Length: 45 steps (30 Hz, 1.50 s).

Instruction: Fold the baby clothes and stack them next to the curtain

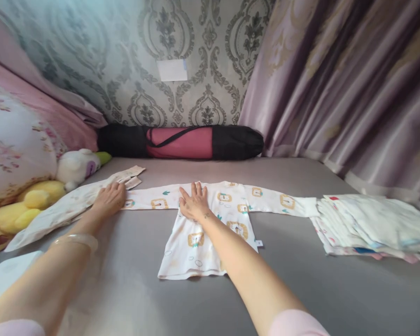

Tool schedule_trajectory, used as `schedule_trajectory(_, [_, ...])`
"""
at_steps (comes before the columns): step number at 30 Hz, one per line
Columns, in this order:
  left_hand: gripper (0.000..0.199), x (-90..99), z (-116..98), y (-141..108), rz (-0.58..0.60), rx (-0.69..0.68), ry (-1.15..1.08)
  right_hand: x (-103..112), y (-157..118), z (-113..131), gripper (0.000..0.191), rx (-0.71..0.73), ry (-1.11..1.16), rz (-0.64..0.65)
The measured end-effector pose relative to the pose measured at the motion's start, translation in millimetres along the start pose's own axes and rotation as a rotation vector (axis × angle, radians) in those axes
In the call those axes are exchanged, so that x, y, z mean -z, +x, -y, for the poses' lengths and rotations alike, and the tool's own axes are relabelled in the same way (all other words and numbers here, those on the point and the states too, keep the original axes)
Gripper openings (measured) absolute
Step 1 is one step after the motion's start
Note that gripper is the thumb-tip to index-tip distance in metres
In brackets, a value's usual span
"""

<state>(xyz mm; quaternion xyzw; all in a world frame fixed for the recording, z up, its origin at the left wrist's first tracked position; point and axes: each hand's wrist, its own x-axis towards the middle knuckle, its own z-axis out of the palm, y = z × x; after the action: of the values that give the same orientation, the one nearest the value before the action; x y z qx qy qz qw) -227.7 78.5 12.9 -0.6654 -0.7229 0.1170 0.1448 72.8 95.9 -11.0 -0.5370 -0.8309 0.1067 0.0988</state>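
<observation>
A white child's long-sleeved shirt [210, 261] printed with tan lion faces and green leaves lies spread on the grey sheet, both sleeves stretched out sideways. My right hand [194, 203] rests flat near the shoulder of the left-hand sleeve, fingers apart. At that sleeve's far end is my left hand [110, 198], its fingers bent together over the cuff; the fingertips are partly hidden. Pale printed trousers [52, 219] lie partly under and beyond my left forearm. The other sleeve's cuff touches a stack of folded clothes [378, 226] on the right.
A long black and red bag [180, 142] lies along the patterned wall. Stuffed toys [77, 165] and a floral pillow [17, 135] fill the left side. Purple curtains [336, 79] hang at the right. A white flat object [12, 270] is at the lower left.
</observation>
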Motion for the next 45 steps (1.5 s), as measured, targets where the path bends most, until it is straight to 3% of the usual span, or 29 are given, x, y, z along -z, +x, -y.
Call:
schedule_trajectory(3, [0.037,20.5,-19,-10,-0.107,0.077,0.006,5,3,-1,0.054,0.003,0.072,0.035])
schedule_trajectory(6, [0.043,46.1,-48,-30,-0.18,0.229,-0.096,26,3,-12,0.058,0.024,0.253,0.133])
schedule_trajectory(7, [0.042,54.5,-58,-38,-0.152,0.259,-0.166,36,-1,-19,0.058,0.031,0.324,0.13])
schedule_trajectory(9, [0.041,69.3,-77,-56,-0.025,0.25,-0.335,56,-15,-37,0.053,0.05,0.422,0.008])
schedule_trajectory(12, [0.04,83.5,-100,-87,0.236,0.13,-0.547,80,-57,-75,0.039,-0.008,0.477,-0.159])
schedule_trajectory(14, [0.045,86.5,-111,-107,0.345,0.053,-0.623,90,-94,-102,0.028,-0.077,0.457,-0.094])
schedule_trajectory(16, [0.05,85.4,-121,-125,0.361,0.018,-0.673,95,-133,-123,0.025,-0.149,0.47,0.01])
schedule_trajectory(19, [0.052,80.1,-132,-144,0.283,-0.004,-0.741,97,-182,-135,0.031,-0.316,0.392,0.188])
schedule_trajectory(21, [0.053,76.8,-137,-151,0.255,-0.023,-0.774,97,-205,-131,0.037,-0.37,0.271,0.235])
schedule_trajectory(24, [0.05,74.1,-143,-157,0.256,0.005,-0.8,95,-223,-115,0.043,-0.366,0.115,0.183])
schedule_trajectory(31, [0.044,72.6,-150,-166,0.216,0.07,-0.962,92,-238,-96,0.025,-0.353,0.097,0.133])
schedule_trajectory(35, [0.043,74.2,-150,-171,0.302,0.138,-1.158,92,-241,-98,0.021,-0.42,0.247,0.088])
schedule_trajectory(37, [0.046,75.9,-149,-173,0.339,0.126,-1.28,94,-241,-101,0.015,-0.455,0.382,0.11])
schedule_trajectory(39, [0.054,78.1,-146,-175,0.369,0.087,-1.355,97,-242,-106,0.022,-0.429,0.478,0.138])
schedule_trajectory(41, [0.059,79.9,-142,-174,0.383,0.044,-1.357,100,-243,-113,0.032,-0.365,0.489,0.155])
schedule_trajectory(45, [0.057,79.7,-129,-170,0.414,-0.038,-1.267,104,-244,-131,0.03,-0.302,0.418,0.22])
